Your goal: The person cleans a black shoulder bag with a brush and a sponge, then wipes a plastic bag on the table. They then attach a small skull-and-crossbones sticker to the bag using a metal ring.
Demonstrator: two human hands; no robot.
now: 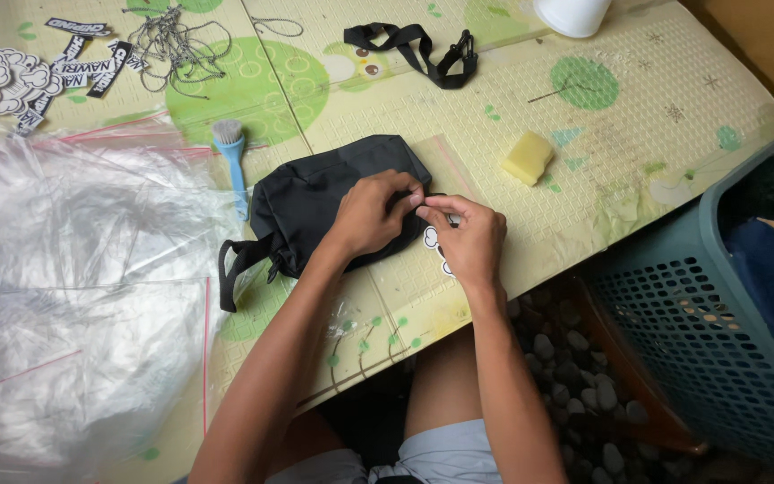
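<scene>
Pouch: a small black fabric pouch with a short black strap loop lies flat on the patterned foam play mat, near its front edge.
Handling: judged light, soft and floppy; best taken by the seam edge or the strap, since the cloth would sag elsewhere.
Appearance: matte, dark, roughly rectangular, rounded corners.
Left hand: rests on the pouch, fingers curled, pinching at its right edge.
Right hand: fingertips pinched together on something small at that same edge; what it is cannot be told.
Tag: a white die-cut card tag partly hidden under the hands.
Nearby: blue-handled brush, yellow sponge block, clear plastic bags, green plastic basket.
</scene>
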